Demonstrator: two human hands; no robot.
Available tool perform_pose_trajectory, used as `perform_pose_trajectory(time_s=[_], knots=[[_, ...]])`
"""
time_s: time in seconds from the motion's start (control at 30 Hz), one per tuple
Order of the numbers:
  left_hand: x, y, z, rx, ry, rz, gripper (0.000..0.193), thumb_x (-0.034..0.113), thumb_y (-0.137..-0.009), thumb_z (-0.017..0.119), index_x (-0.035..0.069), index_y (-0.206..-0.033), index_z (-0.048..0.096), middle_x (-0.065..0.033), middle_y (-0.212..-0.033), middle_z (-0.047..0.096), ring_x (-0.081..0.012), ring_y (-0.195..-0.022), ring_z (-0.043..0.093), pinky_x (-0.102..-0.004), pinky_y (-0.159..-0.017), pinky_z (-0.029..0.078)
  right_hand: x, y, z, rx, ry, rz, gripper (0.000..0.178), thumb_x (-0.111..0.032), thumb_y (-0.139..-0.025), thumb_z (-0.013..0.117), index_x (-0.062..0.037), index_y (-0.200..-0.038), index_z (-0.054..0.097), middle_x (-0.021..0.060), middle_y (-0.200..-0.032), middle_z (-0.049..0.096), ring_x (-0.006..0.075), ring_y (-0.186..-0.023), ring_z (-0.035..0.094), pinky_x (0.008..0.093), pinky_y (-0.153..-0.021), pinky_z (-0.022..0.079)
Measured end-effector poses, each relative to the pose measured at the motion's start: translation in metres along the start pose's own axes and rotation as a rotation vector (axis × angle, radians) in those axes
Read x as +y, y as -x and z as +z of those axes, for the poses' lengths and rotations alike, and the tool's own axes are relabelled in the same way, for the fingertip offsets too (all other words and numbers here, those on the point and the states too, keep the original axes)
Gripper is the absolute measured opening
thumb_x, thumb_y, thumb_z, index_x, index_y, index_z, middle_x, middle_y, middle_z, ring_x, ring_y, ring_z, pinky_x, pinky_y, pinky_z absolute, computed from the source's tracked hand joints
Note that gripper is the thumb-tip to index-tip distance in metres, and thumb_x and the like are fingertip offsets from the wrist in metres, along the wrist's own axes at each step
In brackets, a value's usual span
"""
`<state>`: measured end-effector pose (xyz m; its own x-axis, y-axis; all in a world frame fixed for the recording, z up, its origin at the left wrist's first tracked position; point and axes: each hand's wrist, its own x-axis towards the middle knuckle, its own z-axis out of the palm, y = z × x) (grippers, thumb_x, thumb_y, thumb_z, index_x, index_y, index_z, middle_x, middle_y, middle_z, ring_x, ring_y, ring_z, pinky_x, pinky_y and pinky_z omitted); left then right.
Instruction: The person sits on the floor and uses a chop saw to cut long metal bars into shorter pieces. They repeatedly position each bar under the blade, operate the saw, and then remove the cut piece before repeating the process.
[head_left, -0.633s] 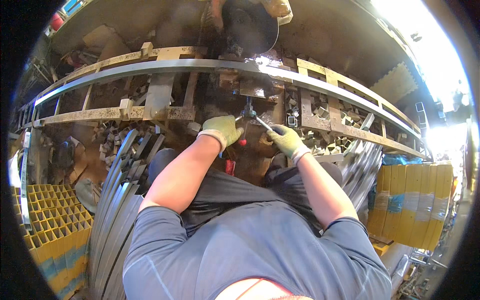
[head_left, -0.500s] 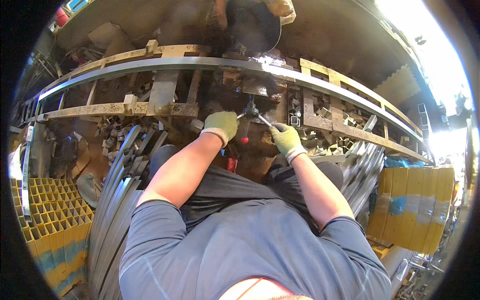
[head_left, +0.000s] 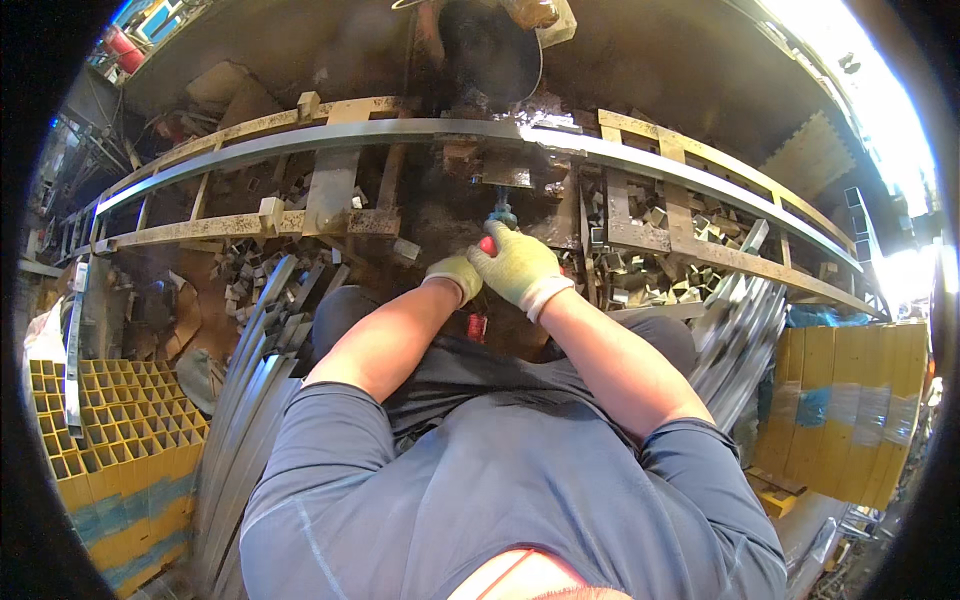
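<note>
My right hand [head_left: 518, 265], in a pale yellow-green work glove, closes round a spoked vise handle. The handle's red knob [head_left: 488, 245] shows at the fingers, and its screw end [head_left: 502, 212] runs away from me under the metal bar. Close beside it, my gloved left hand [head_left: 455, 275] is curled against the handle, lower and to the left. Its fingertips are hidden behind my right hand, so what they grip cannot be made out. A long square metal bar [head_left: 400, 128] lies across the vise, with a large round saw blade [head_left: 490, 50] just beyond it.
Wooden frames [head_left: 200, 228] support the bar on both sides. Short tube offcuts [head_left: 650, 280] litter the ground. Long metal profiles [head_left: 240, 400] lean at my left, and more [head_left: 740, 335] at my right. Yellow stacks of tubes [head_left: 120, 410] and wrapped yellow bundles [head_left: 850, 400] flank me.
My hands were apart on two spokes of the handle. Now my right hand has come left to the middle, and my left hand is lower, close against it. The handle has turned.
</note>
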<state>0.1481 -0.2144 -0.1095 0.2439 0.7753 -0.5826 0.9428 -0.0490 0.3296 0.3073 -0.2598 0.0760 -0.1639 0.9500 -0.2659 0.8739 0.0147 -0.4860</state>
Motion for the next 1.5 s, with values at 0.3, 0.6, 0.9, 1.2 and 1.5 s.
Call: perform_pose_trajectory(time_s=[0.3,0.6,0.9,1.2,1.5], knots=[[0.01,-0.018,0.039,-0.099,-0.023,0.12,0.064,0.047,-0.114,0.048,0.011,-0.165,0.057,-0.0182,-0.165,0.063,-0.0361,-0.152,0.061,-0.0483,-0.124,0.049,-0.021,-0.032,0.041,-0.228,-0.034,-0.134,0.064,-0.053,-0.107,0.066,-0.0044,-0.147,0.065,0.0291,-0.122,0.08,0.0467,-0.118,0.077,0.0538,-0.104,0.06],[0.022,-0.032,0.043,-0.175,-0.105,0.207,0.064,0.048,-0.113,0.051,0.012,-0.165,0.057,-0.0163,-0.166,0.062,-0.0339,-0.152,0.06,-0.0477,-0.126,0.047,-0.046,-0.07,0.056,-0.408,0.255,-0.118,0.048,-0.048,-0.107,0.066,-0.0078,-0.131,0.079,0.0247,-0.125,0.082,0.0429,-0.12,0.078,0.0523,-0.103,0.06],[0.033,-0.03,0.056,-0.272,-0.231,0.339,0.064,0.049,-0.113,0.054,0.014,-0.165,0.058,-0.0144,-0.167,0.061,-0.0316,-0.152,0.06,-0.047,-0.127,0.045,-0.01,-0.096,0.085,-0.408,-0.026,-0.108,0.058,-0.042,-0.111,0.061,0.0017,-0.149,0.07,0.0286,-0.144,0.074,0.0478,-0.135,0.07,0.0491,-0.116,0.054],[0.07,0.095,-0.05,-0.602,-0.657,0.798,0.064,0.05,-0.112,0.057,0.015,-0.165,0.058,-0.0125,-0.168,0.06,-0.0293,-0.151,0.059,-0.0464,-0.129,0.043,0.057,-0.045,0.104,-0.28,-0.493,-0.066,0.053,-0.039,-0.109,0.071,-0.0023,-0.148,0.071,0.0237,-0.125,0.082,0.0319,-0.117,0.08,0.0407,-0.104,0.059],[-0.103,0.034,-0.205,0.586,1.19,0.081,0.042,0.044,-0.111,0.076,0.009,-0.136,0.079,-0.0068,-0.124,0.083,-0.019,-0.096,0.077,-0.0361,-0.078,0.06,0.157,0.01,0.15,-0.244,-0.629,0.142,0.051,-0.034,-0.111,0.071,-0.0002,-0.149,0.07,0.0197,-0.136,0.08,0.0283,-0.129,0.075,0.0376,-0.114,0.054]])
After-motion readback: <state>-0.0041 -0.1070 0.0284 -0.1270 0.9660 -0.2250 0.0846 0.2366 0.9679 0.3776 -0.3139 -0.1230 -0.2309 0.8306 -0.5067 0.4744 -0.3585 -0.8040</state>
